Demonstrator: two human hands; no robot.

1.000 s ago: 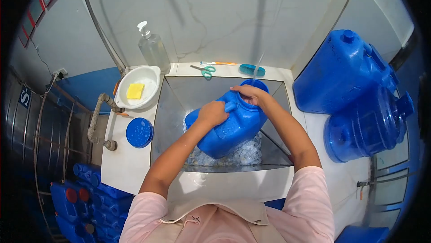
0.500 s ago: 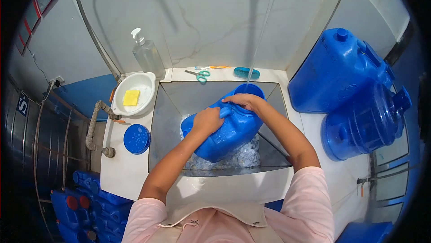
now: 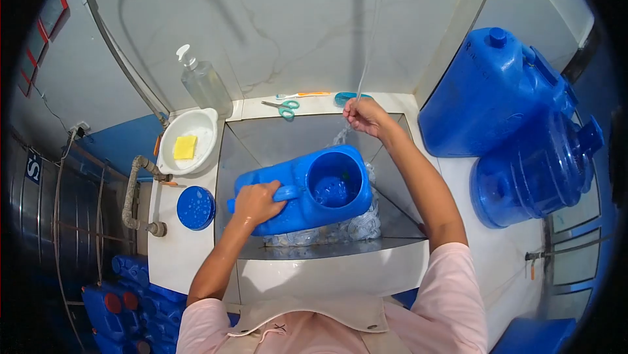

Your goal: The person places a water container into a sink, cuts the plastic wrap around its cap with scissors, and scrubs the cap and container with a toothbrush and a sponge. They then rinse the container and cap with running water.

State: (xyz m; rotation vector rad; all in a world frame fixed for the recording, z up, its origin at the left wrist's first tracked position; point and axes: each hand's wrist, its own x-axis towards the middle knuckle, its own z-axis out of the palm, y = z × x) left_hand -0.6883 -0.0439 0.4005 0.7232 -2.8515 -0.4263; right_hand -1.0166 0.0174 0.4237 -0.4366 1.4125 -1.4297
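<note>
A blue jug (image 3: 278,174) is tilted over the sink (image 3: 261,133), its wide round mouth facing up and showing some liquid inside. My left hand (image 3: 259,203) is wrapped round the jug's handle. Up and to the right of the jug, my right hand (image 3: 365,117) is in a thin stream of water (image 3: 373,40), its fingers curled; whether they hold anything is too small to tell. Water splashes down from that hand into the sink. Beneath the jug lies a clear bag-like bundle of pale pieces (image 3: 356,226).
At left are a white basin (image 3: 210,148) with a yellow sponge (image 3: 185,147), a blue lid (image 3: 195,208) and a pump bottle (image 3: 208,89). Scissors (image 3: 286,110), a toothbrush (image 3: 307,95) and a teal brush (image 3: 343,98) line the back ledge. Large blue containers (image 3: 487,99) stand at right.
My right hand has left the jug's mouth and moved up into the water stream. The jug has moved down and left, away from the stream, with its mouth turned towards me.
</note>
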